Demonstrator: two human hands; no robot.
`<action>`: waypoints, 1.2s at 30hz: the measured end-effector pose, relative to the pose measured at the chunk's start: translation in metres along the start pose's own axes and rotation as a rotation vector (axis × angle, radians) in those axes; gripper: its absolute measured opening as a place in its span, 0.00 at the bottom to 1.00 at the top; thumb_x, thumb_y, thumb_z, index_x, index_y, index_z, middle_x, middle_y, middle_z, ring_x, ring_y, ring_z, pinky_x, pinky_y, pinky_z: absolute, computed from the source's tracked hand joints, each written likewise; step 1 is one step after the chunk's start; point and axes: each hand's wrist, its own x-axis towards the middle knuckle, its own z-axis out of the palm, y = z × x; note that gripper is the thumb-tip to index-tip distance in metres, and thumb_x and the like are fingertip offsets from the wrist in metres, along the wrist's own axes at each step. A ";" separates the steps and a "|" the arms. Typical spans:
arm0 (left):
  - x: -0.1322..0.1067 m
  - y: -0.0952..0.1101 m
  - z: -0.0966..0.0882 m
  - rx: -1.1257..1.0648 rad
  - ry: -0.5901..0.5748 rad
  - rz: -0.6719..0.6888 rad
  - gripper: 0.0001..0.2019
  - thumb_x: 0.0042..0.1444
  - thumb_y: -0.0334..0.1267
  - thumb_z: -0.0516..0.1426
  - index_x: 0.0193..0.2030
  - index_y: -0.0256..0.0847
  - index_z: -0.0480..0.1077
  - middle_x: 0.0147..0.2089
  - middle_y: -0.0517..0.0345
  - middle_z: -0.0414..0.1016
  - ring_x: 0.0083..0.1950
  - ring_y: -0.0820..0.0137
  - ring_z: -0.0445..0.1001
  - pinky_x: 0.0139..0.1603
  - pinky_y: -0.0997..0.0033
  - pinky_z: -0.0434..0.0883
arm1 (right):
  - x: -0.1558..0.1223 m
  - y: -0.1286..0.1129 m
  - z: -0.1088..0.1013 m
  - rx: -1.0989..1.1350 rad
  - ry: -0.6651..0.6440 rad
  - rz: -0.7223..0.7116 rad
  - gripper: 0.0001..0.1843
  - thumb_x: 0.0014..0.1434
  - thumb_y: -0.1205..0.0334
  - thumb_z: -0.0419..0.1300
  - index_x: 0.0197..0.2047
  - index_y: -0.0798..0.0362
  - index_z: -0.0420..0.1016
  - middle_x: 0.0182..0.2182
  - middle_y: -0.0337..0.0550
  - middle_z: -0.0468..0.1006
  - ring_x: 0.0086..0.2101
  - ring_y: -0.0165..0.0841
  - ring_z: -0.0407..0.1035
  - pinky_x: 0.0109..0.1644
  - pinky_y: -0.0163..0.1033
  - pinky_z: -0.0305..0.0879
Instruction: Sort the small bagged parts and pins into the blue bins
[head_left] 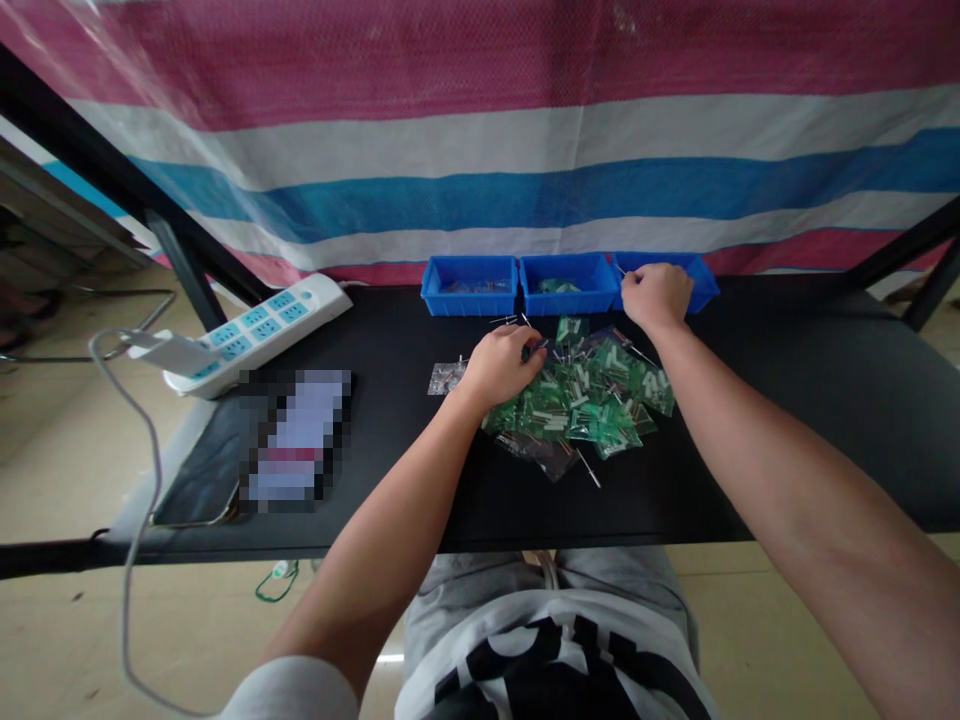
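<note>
My left hand (504,362) is at the left side of a pile of small green plastic packets (551,405), its fingers curled together. What they hold, if anything, I cannot make out. My right hand (658,295) is over the right blue bin (701,285), hiding much of its inside. A thin metal pin (619,268) sticks out from its pinched fingers. The left blue bin (469,303) contains loose metal pins, and the middle blue bin (568,302) contains green packets. Another metal pin (590,470), rivet-like with one thicker end, lies in front of the pile.
A white power strip (262,335) with a plugged-in charger (171,352) is at the left. Nearer lie a dark phone (199,475) and a pixelated screen (300,435). A cable hangs over the black table's left edge. A striped sheet (480,130) closes off the back.
</note>
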 end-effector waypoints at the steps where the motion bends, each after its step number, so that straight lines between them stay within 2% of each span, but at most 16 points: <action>1: 0.000 0.000 0.000 -0.002 0.002 0.003 0.11 0.59 0.39 0.54 0.43 0.38 0.74 0.42 0.51 0.79 0.45 0.63 0.76 0.49 0.64 0.73 | 0.001 0.001 0.001 0.002 0.005 0.007 0.14 0.57 0.61 0.54 0.31 0.60 0.78 0.30 0.62 0.77 0.43 0.52 0.69 0.51 0.61 0.62; 5: 0.001 -0.002 0.001 -0.002 0.004 0.005 0.11 0.59 0.39 0.54 0.43 0.38 0.74 0.42 0.51 0.79 0.45 0.62 0.76 0.49 0.63 0.73 | 0.001 0.006 0.000 0.003 0.105 0.053 0.14 0.56 0.62 0.55 0.31 0.62 0.78 0.32 0.65 0.75 0.46 0.57 0.64 0.50 0.67 0.58; 8: 0.001 -0.002 0.002 -0.003 -0.006 0.007 0.11 0.59 0.39 0.55 0.44 0.38 0.75 0.43 0.51 0.79 0.46 0.62 0.76 0.49 0.63 0.73 | -0.003 0.007 -0.007 0.001 0.141 0.073 0.13 0.56 0.62 0.55 0.33 0.61 0.79 0.38 0.65 0.75 0.50 0.59 0.61 0.51 0.71 0.55; 11: 0.001 -0.002 0.002 -0.002 -0.014 0.006 0.12 0.59 0.40 0.54 0.44 0.38 0.75 0.44 0.51 0.79 0.47 0.62 0.76 0.50 0.63 0.73 | -0.013 0.001 -0.020 0.034 0.106 0.043 0.14 0.58 0.63 0.52 0.36 0.60 0.79 0.46 0.65 0.74 0.53 0.58 0.60 0.53 0.69 0.55; 13: 0.000 -0.001 0.001 0.002 -0.018 0.001 0.12 0.59 0.40 0.54 0.45 0.38 0.75 0.44 0.50 0.79 0.47 0.61 0.76 0.50 0.62 0.73 | -0.024 -0.007 -0.030 0.099 0.075 -0.030 0.15 0.59 0.64 0.51 0.36 0.59 0.78 0.46 0.63 0.75 0.53 0.54 0.63 0.55 0.64 0.57; 16: 0.000 0.000 0.000 0.004 -0.017 -0.002 0.12 0.59 0.39 0.54 0.45 0.37 0.75 0.43 0.50 0.79 0.47 0.60 0.76 0.49 0.62 0.73 | -0.046 -0.022 -0.041 0.223 0.008 -0.203 0.13 0.60 0.63 0.51 0.33 0.54 0.78 0.39 0.55 0.78 0.47 0.46 0.70 0.56 0.54 0.61; 19: 0.000 0.001 0.000 0.015 -0.011 -0.015 0.12 0.58 0.39 0.55 0.44 0.38 0.75 0.43 0.50 0.79 0.46 0.61 0.76 0.48 0.63 0.73 | -0.070 -0.036 -0.045 0.332 -0.129 -0.375 0.13 0.61 0.61 0.53 0.34 0.53 0.78 0.36 0.50 0.80 0.41 0.42 0.72 0.52 0.47 0.66; 21: 0.001 0.000 0.000 0.034 -0.027 -0.014 0.11 0.57 0.38 0.55 0.43 0.37 0.76 0.42 0.49 0.78 0.46 0.60 0.75 0.48 0.62 0.73 | -0.083 -0.043 -0.043 0.371 -0.236 -0.486 0.11 0.60 0.60 0.56 0.39 0.54 0.79 0.39 0.50 0.80 0.42 0.42 0.72 0.51 0.46 0.66; 25: 0.002 -0.002 -0.001 0.061 -0.116 0.055 0.09 0.54 0.34 0.56 0.38 0.38 0.77 0.40 0.50 0.78 0.46 0.61 0.75 0.52 0.61 0.72 | -0.098 -0.047 -0.036 0.323 -0.424 -0.640 0.17 0.58 0.57 0.62 0.47 0.58 0.79 0.44 0.52 0.80 0.45 0.46 0.70 0.52 0.49 0.66; 30: 0.001 -0.005 0.001 0.067 -0.124 0.090 0.10 0.55 0.35 0.55 0.39 0.39 0.77 0.41 0.51 0.77 0.46 0.63 0.75 0.54 0.61 0.71 | -0.098 -0.045 -0.031 0.323 -0.458 -0.636 0.14 0.59 0.57 0.62 0.44 0.57 0.81 0.41 0.51 0.80 0.43 0.44 0.71 0.50 0.47 0.66; 36: 0.002 -0.003 0.002 0.057 -0.106 0.100 0.10 0.54 0.33 0.54 0.38 0.38 0.76 0.38 0.51 0.77 0.43 0.63 0.75 0.49 0.63 0.72 | -0.098 -0.052 -0.033 0.355 -0.431 -0.548 0.05 0.55 0.67 0.64 0.36 0.55 0.81 0.34 0.48 0.81 0.37 0.41 0.72 0.44 0.43 0.65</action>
